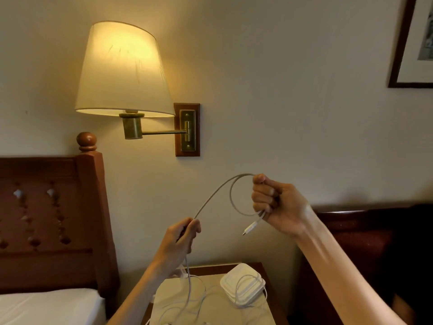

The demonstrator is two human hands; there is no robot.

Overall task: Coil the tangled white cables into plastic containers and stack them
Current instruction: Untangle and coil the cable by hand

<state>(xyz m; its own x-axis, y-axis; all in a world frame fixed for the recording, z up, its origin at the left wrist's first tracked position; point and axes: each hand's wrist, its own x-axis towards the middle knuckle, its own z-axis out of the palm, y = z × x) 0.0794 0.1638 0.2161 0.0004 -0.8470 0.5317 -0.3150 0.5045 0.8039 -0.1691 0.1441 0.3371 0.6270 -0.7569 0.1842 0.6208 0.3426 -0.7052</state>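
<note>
Surface (262, 269): bears a stack of white plastic containers (242, 283) with loose white cables (194, 294) just left of it. Left hand (181, 238), above the surface: fingers pinch a white cable (212, 195) rising from it. Right hand (275, 202), higher and rightward: fist clasps the cable's loop, plug (250, 228) dangling below. Beyond the surface: lit wall lamp (124, 73); bed headboard (54, 219) leftward.

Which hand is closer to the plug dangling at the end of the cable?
The right. The plug hangs just below the right hand, which holds a loop of the cable. The left hand grips the cable farther along, off to the plug's left.
</note>
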